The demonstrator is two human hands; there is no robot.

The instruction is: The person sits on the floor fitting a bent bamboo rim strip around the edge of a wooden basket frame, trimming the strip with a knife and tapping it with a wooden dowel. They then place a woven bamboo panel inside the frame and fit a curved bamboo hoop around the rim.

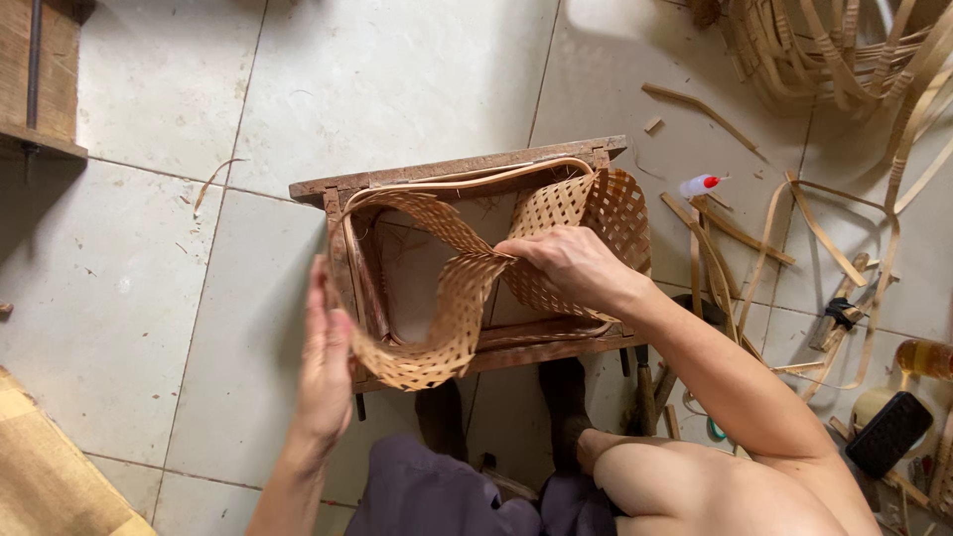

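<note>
Fingertips (508,250) hidden behind woven strip (467,288)

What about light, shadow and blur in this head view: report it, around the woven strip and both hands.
Head view: soft, even daylight with no harsh glare; a pale bright patch on the floor tiles at top; dark shadow under the wooden frame; woven strip sharp, weave holes distinct; left hand and right hand crisp, no motion blur.

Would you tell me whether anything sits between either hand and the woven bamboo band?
Nothing visible does. The right hand pinches the woven bamboo band at its middle, and the left hand presses its left side inside the wooden frame.
</note>
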